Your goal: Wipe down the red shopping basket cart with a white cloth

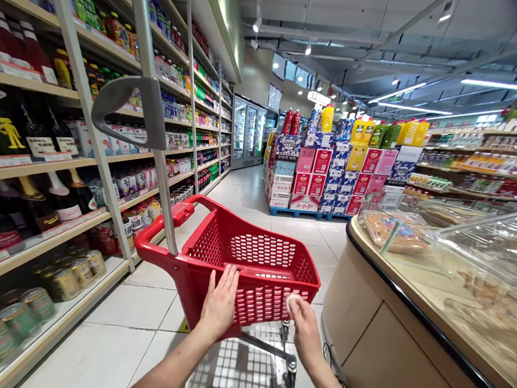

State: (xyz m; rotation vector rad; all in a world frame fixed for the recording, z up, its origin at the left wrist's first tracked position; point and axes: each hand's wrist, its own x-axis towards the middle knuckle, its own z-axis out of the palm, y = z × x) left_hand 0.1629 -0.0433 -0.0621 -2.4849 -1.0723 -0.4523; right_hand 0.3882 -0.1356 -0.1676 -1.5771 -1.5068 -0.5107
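Fingers point(231, 280) of our left hand point(220, 306): straight, together, thumb apart, gripping nothing, over the near rim of one red plastic shopping cart point(254, 282); contact we cannot confirm. Right hand point(306, 330): fingers curled, pinching one small white wad point(292, 301) beside that cart, which stands before us between beverage shelving point(89, 104) and glass-topped food counter point(380, 358).

"冰" on a shelf can point(136, 222), other package labels point(41, 147) too small or blurred
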